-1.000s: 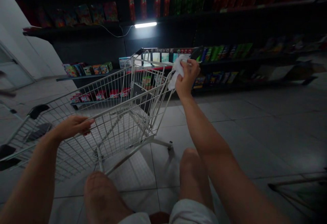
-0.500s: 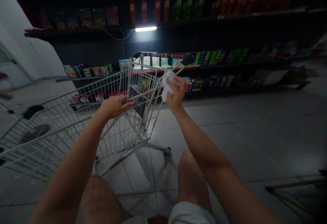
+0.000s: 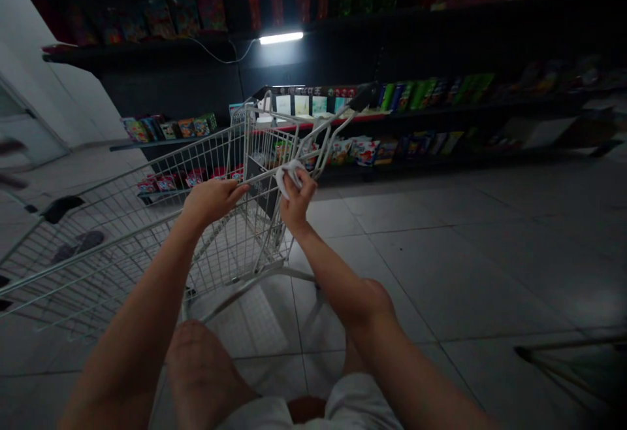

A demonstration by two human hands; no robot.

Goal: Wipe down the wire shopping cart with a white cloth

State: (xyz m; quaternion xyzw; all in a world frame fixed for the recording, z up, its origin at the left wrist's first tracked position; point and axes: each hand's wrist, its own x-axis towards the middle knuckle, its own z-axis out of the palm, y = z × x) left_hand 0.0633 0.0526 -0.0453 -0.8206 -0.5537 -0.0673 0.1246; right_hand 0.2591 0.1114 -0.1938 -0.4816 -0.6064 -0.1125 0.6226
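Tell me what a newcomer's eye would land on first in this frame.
A white wire cart fills the left and middle of the view, with the left hand closed on its top rail. Just right of that, the right hand presses a white cloth against the cart's frame. Behind them, a bright strip light glows among dark shelves of colourful packets.

Two hands, left hand [image 3: 210, 198] and right hand [image 3: 295, 204]; one white cloth [image 3: 285, 174]; one wire cart [image 3: 230, 155] held; one lit strip lamp [image 3: 281, 38].
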